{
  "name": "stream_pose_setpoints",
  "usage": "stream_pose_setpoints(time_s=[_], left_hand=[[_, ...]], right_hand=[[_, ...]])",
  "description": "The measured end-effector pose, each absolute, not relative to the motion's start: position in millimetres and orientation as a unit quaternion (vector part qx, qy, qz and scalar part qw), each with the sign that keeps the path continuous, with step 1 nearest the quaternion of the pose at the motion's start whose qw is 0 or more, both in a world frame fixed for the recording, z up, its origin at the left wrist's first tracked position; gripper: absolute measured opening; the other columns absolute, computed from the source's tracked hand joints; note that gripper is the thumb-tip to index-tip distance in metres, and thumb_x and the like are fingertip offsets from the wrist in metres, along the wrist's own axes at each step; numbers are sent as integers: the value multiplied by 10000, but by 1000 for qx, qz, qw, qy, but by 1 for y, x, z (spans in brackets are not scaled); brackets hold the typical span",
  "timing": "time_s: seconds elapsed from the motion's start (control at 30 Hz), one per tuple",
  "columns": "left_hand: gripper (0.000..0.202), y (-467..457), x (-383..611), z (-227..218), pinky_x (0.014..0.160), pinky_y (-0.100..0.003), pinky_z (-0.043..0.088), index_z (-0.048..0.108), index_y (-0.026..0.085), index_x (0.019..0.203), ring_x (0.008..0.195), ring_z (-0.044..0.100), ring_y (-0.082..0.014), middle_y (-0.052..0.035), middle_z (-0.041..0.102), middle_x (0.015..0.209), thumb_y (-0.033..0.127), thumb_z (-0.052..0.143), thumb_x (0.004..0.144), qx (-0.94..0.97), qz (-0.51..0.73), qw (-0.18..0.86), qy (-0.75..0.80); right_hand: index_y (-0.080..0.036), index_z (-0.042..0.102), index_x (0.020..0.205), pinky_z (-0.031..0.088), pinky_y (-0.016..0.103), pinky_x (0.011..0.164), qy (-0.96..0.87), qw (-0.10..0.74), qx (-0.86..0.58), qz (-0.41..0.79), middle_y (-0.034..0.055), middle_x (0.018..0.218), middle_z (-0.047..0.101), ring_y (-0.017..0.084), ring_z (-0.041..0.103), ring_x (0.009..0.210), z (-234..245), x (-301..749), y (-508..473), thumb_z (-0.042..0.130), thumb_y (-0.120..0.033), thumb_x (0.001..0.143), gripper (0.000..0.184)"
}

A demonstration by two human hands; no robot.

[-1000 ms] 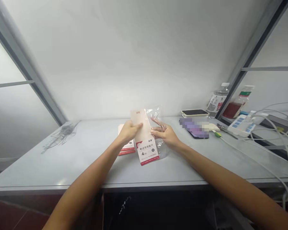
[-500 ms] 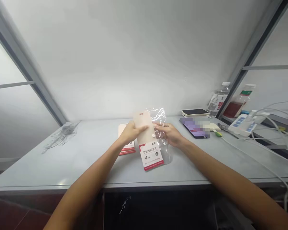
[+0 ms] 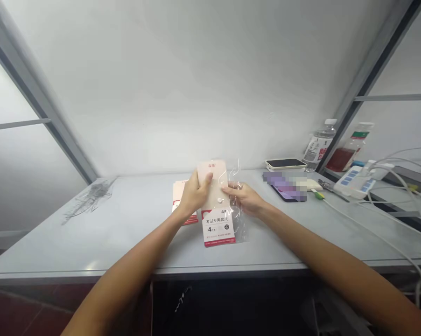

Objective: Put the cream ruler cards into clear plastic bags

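Note:
My left hand point(image 3: 193, 193) grips the left edge of a pale pink ruler-set pouch point(image 3: 218, 227), thumb on its front. A white snap button and a white-and-red printed label show on the pouch, which is held nearly upright above the desk. My right hand point(image 3: 246, 197) is closed at the pouch's right edge, on a clear plastic bag point(image 3: 241, 229). How far the bag wraps round the pouch I cannot tell. Behind my left hand lies a stack of similar pouches point(image 3: 177, 189), partly hidden by hand and wrist.
On the desk's right stand a phone in a pale case point(image 3: 285, 164), a purple-screened phone point(image 3: 284, 190), a water bottle point(image 3: 319, 147), a bottle of dark red liquid point(image 3: 347, 154) and a white power strip point(image 3: 359, 179) with loose cables. A dark scribble point(image 3: 94, 193) marks the left side.
The pouch has turned more upright, its lower end swinging left. My left thumb has moved up on it. The plastic bag has shifted and looks narrower at the right edge.

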State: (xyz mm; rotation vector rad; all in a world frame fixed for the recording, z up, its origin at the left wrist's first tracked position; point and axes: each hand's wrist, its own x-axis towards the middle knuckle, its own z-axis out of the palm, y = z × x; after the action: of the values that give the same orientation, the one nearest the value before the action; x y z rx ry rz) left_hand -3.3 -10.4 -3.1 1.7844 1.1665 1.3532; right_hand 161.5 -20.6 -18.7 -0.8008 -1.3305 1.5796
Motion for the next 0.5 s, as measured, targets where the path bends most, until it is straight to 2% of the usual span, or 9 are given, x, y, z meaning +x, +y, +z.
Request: stream_pose_setpoints(time_s=[0.13,0.17,0.23,0.3,0.4,0.5], left_hand=[[600,-11,-2,-5,567,-286,472,313,212,1290,646,612,-172,-46,651,815,536,458,806,612,543,399,414],[609,-11,-3,-4,571,-289,479,315,211,1299,654,614,-172,-50,654,832,520,479,800,605,536,433,399],[525,-8,-5,-2,609,-298,493,469,177,1199,702,619,-178,-70,658,871,490,523,781,617,481,506,363],[413,-6,-8,0,642,-300,497,616,129,960,740,618,-186,-90,663,858,482,556,754,651,387,562,333],[387,-4,-11,0,645,-296,498,638,118,731,716,619,-176,-88,666,774,502,597,711,669,321,578,339],[374,-4,-9,-2,611,-304,499,588,129,640,622,614,-160,-58,642,653,496,659,648,638,380,538,399]], right_hand=[[-171,682,772,504,281,594,-533,460,-347,619,44,722,685,171,626,640,-22,159,-18,690,-428,676,275],[-170,679,758,503,279,593,-525,474,-346,616,41,717,684,168,624,635,-22,159,-17,692,-424,675,268],[-173,676,758,507,281,605,-502,513,-346,605,39,721,684,166,624,637,-20,163,-15,698,-414,674,257],[-178,672,747,507,272,590,-477,549,-362,583,34,709,682,160,622,627,-17,169,-13,708,-407,664,247],[-176,668,764,511,279,593,-462,557,-375,579,41,732,692,165,632,634,-14,175,-13,700,-416,672,258],[-161,668,862,519,313,645,-481,522,-361,605,69,808,703,199,654,703,-14,173,-14,698,-406,676,309]])
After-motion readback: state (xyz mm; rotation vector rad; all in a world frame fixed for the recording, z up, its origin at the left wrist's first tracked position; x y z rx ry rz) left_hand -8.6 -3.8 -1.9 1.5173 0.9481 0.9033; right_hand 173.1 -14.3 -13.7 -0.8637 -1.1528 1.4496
